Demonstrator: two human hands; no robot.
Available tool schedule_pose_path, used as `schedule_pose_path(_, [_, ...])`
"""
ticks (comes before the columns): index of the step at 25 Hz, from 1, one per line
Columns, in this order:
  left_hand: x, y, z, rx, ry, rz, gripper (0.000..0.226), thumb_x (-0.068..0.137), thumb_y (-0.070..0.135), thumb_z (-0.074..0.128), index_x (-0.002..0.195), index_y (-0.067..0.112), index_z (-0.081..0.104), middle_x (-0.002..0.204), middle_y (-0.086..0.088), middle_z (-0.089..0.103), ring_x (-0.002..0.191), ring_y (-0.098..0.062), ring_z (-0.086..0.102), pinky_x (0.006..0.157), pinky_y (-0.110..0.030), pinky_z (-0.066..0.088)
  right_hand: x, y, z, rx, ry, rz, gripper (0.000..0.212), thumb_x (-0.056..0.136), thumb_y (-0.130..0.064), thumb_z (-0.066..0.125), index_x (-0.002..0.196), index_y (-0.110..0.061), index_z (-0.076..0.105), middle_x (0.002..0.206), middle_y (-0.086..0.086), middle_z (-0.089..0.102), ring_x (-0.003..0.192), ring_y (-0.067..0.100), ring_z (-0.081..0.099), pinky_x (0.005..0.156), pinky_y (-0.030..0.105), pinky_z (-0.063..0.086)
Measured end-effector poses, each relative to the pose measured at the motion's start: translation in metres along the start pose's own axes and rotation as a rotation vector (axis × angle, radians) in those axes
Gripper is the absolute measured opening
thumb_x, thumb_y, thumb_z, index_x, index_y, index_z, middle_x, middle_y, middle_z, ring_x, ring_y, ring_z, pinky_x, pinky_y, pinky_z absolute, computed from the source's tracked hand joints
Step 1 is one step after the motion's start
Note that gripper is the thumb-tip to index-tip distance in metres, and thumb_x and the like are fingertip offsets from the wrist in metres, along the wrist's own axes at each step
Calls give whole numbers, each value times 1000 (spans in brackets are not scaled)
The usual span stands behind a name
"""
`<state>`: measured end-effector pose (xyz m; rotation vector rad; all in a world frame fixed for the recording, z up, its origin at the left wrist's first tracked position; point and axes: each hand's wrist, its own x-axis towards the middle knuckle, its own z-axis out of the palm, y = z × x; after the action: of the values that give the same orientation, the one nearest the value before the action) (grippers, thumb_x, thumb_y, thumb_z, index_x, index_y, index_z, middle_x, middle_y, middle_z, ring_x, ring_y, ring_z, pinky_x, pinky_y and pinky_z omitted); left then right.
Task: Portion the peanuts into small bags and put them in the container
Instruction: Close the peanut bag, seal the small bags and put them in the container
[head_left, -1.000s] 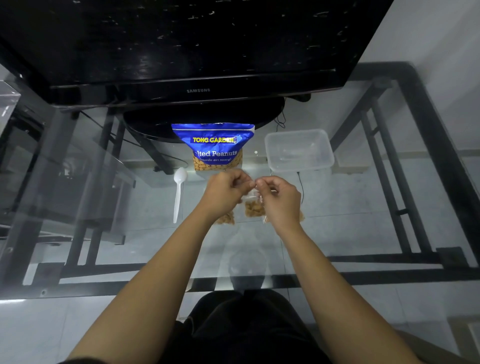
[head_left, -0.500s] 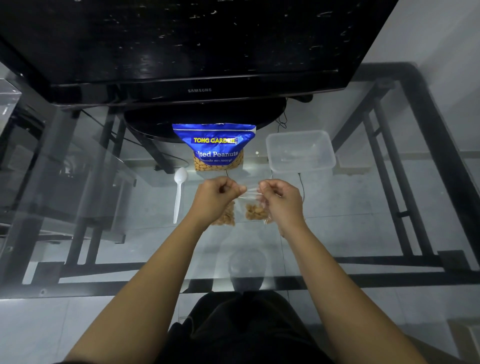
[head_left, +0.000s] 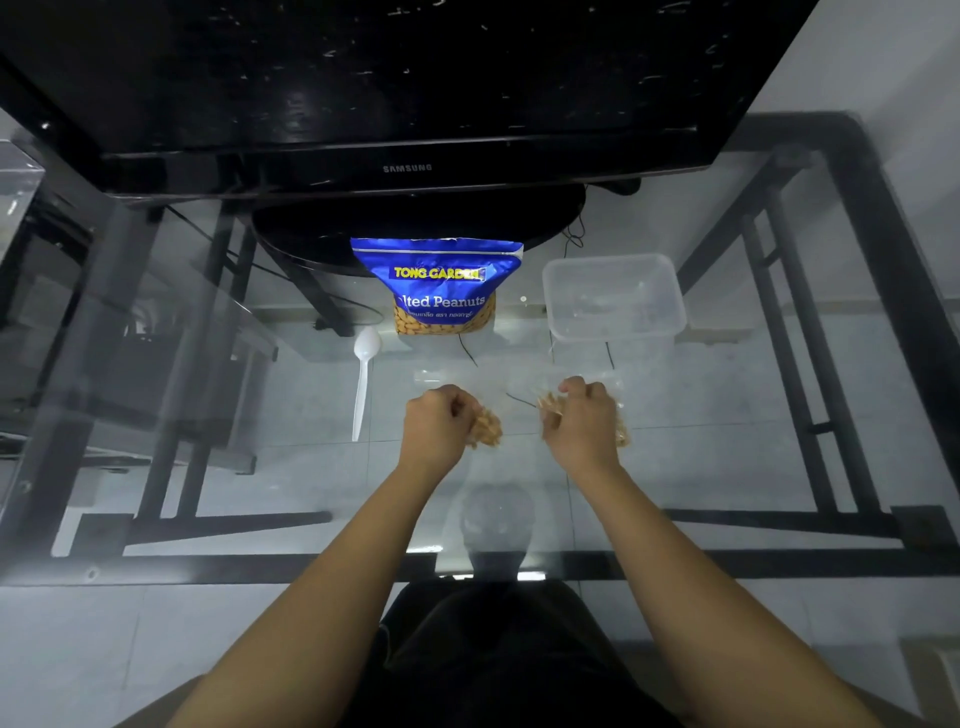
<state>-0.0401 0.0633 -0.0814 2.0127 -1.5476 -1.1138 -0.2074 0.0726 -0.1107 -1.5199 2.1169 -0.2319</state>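
The left hand (head_left: 439, 428), at centre frame, has its fingers curled tight round a first small bag (head_left: 487, 432) of peanuts. The right hand (head_left: 582, 423), just right of centre, is clenched the same way on a second small bag (head_left: 549, 404). Both hang above the glass tabletop (head_left: 260, 467), well apart from each other. The clear container (head_left: 615, 332) sits at upper right, beyond the right hand, beside the blue peanut pouch (head_left: 439, 283).

The step in hand looks like taking the filled bags to the container. The right hand is nearer and would do best to go first, lowering its bag past the rim before letting go. The left should follow once the opening is free. Holding each bag by its neck would keep peanuts from spilling.

Whether either bag is sealed cannot be told, because the clear film barely shows and the fists cover the tops. More peanuts (head_left: 622, 436) show at the right hand's outer edge, and they could be the same bag or another. The container seems empty, though glare blurs its floor. A white spoon (head_left: 362, 379) lies at left.
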Motion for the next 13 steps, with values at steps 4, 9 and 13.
schedule_pose_path(4, [1,0,11,172,44,17,13,89,12,55,90,2,63,86,-15,68,75,-26,61,63,-27,43,2,-2,-3,7,18,30,34,88,-17,60,119,-8,49,118,19,50,106,34,50,80,38,42])
schedule_pose_path(9, [-5,-3,12,321,146,74,18,89,16,56,96,-1,52,89,-13,58,75,-28,54,63,-32,37,1,2,-5,195,5,38,30,86,-8,61,114,-11,51,112,13,58,92,27,59,68,32,45])
schedule_pose_path(13, [-9,9,13,56,146,189,17,90,21,57,98,5,58,88,-7,60,70,-17,59,58,-18,44,-8,8,-2,342,56,24,21,87,-12,62,105,-14,53,100,6,63,89,22,62,71,31,52])
